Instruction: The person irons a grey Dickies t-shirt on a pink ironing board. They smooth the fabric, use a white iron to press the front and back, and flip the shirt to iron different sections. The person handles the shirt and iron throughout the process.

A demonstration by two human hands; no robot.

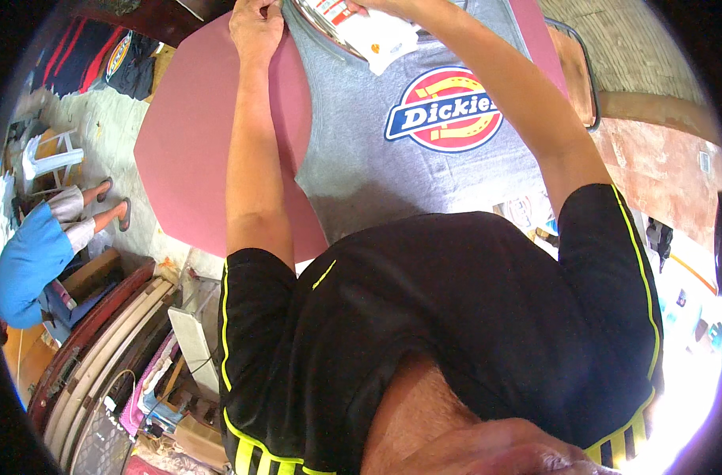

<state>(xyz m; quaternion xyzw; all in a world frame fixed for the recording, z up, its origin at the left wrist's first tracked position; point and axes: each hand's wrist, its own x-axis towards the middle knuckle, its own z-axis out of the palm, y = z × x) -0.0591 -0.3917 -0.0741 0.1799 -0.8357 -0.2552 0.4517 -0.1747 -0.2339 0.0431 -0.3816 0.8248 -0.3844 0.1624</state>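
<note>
A grey sleeveless garment with a large red, blue and yellow printed logo lies spread before me. My left hand is at the far edge of the garment, its fingers curled together in a pinch by the fabric. Over the garment's far part rests a crumpled white sheet with red print, and a curved shiny band runs along its left side. My right hand is mostly cut off by the top of the picture; its visible fingertips press on that white sheet.
The dark pink table lies under the garment. A dark-framed chair stands at its right. To the left are a white plastic stool, a person in a blue top, and stacked boards. Dark clothes lie at the far left.
</note>
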